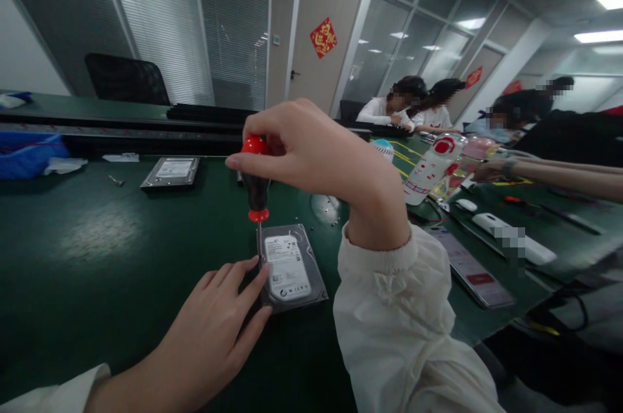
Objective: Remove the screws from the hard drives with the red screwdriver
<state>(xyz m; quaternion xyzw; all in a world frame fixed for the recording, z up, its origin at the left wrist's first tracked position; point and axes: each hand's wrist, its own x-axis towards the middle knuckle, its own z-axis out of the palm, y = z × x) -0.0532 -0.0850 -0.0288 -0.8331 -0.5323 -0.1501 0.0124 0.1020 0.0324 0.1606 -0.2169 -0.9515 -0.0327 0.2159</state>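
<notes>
A hard drive [311,257] with a white label lies on the green table in front of me. My right hand [287,147] grips a screwdriver [257,192] with a red and black handle from above, thumb and fingers round its top. The screwdriver stands nearly upright, its shaft coming down at the drive's left edge; its tip is hidden. My left hand [219,319] holds the drive along its left side, thumb near the lower corner and fingertips beside the shaft. Several tiny screws [333,223] lie just beyond the drive.
Another hard drive [171,171] lies farther back on the left, near a small metal piece [115,180] and a blue bin [32,154]. On the right are a phone [474,270], a bottle [433,169] and a white power strip [513,237]. A co-worker's arm [559,176] reaches in there.
</notes>
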